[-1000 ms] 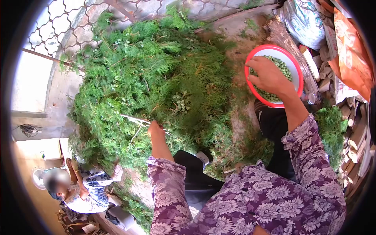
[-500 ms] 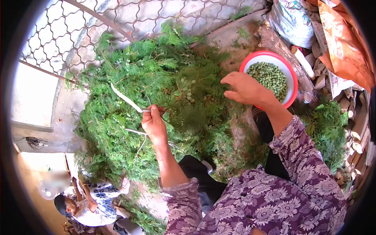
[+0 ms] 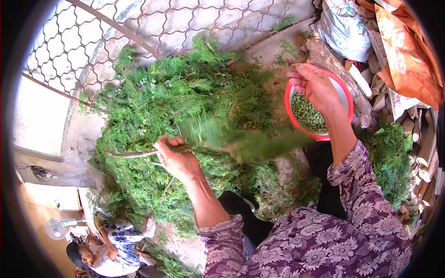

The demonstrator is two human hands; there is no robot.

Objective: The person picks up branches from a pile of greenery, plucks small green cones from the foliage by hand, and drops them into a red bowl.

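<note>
My left hand (image 3: 178, 162) is closed around the stem of a leafy evergreen branch (image 3: 130, 154). The branch's bare, cut end points left, and its feathery foliage, smeared by motion, stretches right toward the bowl. Above a white bowl with a red rim (image 3: 351, 109) is my right hand (image 3: 317, 88), its fingers curled together; whatever they may pinch is hidden. Small round green cones (image 3: 306, 113) fill the lower part of the bowl. Beneath my left hand spreads a big heap of cut evergreen branches (image 3: 153, 111).
A wire mesh fence (image 3: 185, 23) stands beyond the heap. At right lie a log (image 3: 320, 46), a white sack (image 3: 345, 30), an orange sheet (image 3: 408, 51) and split wood (image 3: 422, 173). Another person (image 3: 109, 250) sits at lower left near a fan (image 3: 56, 229).
The branch in my left hand has swung from raised to nearly level, its foliage sweeping right. My right hand has moved up and right over the bowl, its fingers drawing together.
</note>
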